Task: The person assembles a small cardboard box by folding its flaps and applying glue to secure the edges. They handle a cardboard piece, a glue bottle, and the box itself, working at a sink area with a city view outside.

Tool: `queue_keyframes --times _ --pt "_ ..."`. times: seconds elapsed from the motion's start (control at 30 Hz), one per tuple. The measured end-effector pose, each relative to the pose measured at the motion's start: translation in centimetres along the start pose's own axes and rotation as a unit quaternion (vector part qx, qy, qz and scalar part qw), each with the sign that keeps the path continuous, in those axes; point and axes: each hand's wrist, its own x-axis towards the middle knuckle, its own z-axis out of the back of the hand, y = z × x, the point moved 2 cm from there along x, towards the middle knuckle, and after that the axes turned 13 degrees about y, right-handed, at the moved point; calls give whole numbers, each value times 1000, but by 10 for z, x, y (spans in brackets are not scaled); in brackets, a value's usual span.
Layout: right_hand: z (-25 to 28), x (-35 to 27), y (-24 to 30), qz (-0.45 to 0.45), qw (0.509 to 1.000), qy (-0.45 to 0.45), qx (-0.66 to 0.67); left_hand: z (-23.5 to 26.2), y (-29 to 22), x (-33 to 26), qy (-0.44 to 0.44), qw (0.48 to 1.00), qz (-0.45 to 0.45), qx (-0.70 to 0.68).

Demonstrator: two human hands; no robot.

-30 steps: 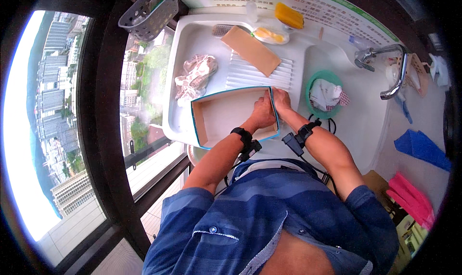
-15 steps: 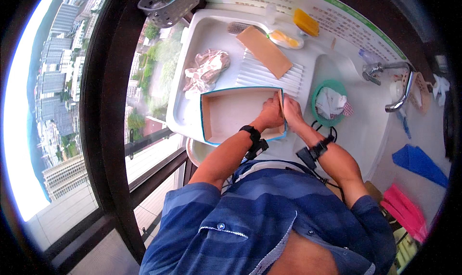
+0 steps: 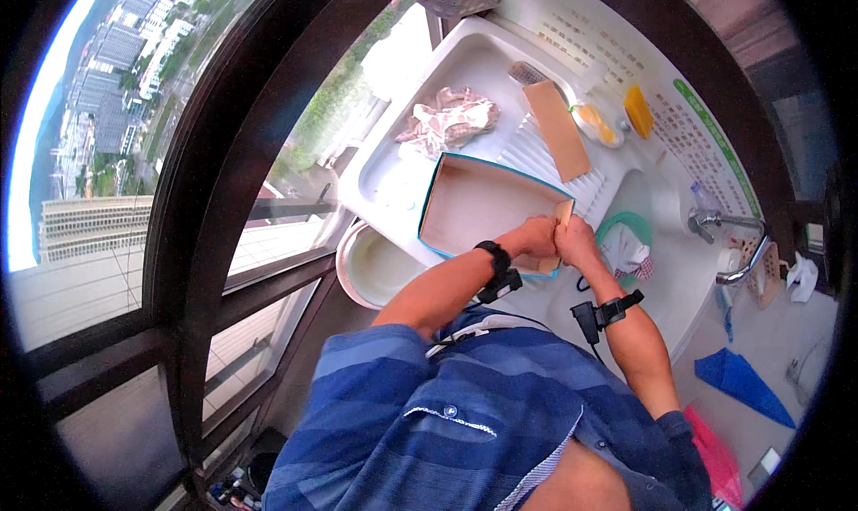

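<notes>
A shallow cardboard box (image 3: 492, 198) with blue edges rests on the front part of a white sink's washboard side, its inside facing up. My left hand (image 3: 536, 236) is closed on the box's right end panel from inside the box. Directly beside it, my right hand (image 3: 579, 241) grips the same panel from outside. A brown cardboard edge (image 3: 564, 211) sticks up between the two hands. The fingertips are partly hidden. Behind the box, a flat strip of brown cardboard (image 3: 558, 131) lies across the ridged washboard (image 3: 585, 187).
A crumpled patterned cloth (image 3: 449, 120) lies behind the box. Further back are a brush (image 3: 525, 71), a soap dish (image 3: 597, 125) and a yellow block (image 3: 638, 111). At right are a green basin (image 3: 643, 228) holding cloth and a faucet (image 3: 744, 268). A round tub (image 3: 375, 265) stands below left.
My view has turned, so the whole scene is tilted. Both hands still grip the box's right end, now closer together, and a cardboard edge stands up above them.
</notes>
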Motion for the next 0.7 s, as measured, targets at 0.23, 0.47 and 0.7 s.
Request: queue_keyframes --times 0.23,0.47,0.7 --pt "0 -10 5 37 996 -22 -73 116 4 -225 -536 828 148 66" --pt "-4 -3 6 50 983 -7 -174 94 85 -205 -236 911 335 -45" --pt "-8 -7 8 103 935 3 -340 78 98 -194 -283 904 318 -12"
